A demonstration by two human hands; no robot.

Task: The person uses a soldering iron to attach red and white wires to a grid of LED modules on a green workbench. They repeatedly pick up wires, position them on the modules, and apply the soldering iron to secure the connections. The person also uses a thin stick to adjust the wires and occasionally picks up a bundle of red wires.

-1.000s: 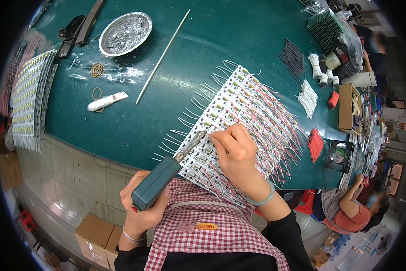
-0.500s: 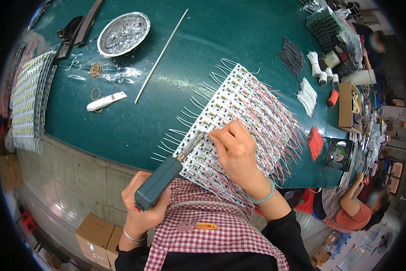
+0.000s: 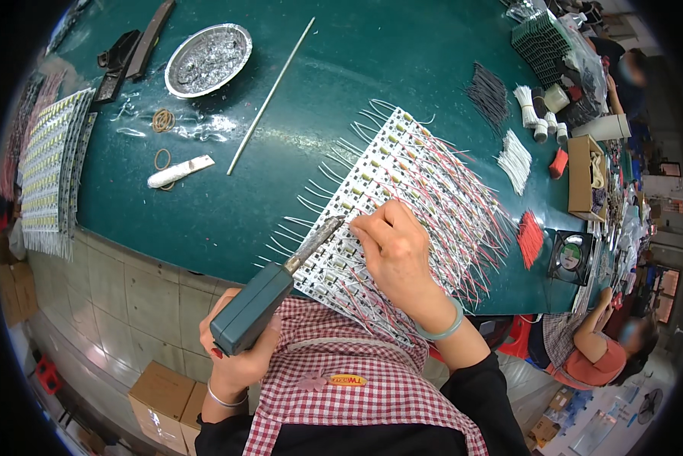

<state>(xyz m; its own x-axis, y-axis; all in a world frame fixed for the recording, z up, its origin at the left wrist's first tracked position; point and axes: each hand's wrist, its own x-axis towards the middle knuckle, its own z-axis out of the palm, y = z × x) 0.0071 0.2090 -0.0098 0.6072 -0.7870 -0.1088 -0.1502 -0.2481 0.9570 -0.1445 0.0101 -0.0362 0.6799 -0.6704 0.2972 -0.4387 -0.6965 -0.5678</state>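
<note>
A dark green soldering gun (image 3: 252, 310) is gripped by my left hand (image 3: 239, 342), its fingers wrapped round the body. The metal tip (image 3: 319, 242) slants up and right over the left part of a white circuit board panel (image 3: 387, 144). Rows of small components cover that panel. White wires (image 3: 320, 190) stick out along its left edge, and red and white wires (image 3: 463, 205) lie across its right part. My right hand (image 3: 393, 247) rests over the panel just right of the tip, thumb and fingers pinched together; what they hold is too small to make out.
A metal bowl (image 3: 208, 61), a thin white rod (image 3: 271, 95) and rubber bands (image 3: 163, 120) lie on the green table. At the left edge stand more panels (image 3: 53, 171). Bundles of black (image 3: 487, 97), white (image 3: 515, 163) and red wires (image 3: 530, 239) lie right, near a small fan (image 3: 569, 257). Co-workers sit at right.
The soldering gun and my left hand have shifted slightly left, and more of the metal tip shows. My right hand has barely moved.
</note>
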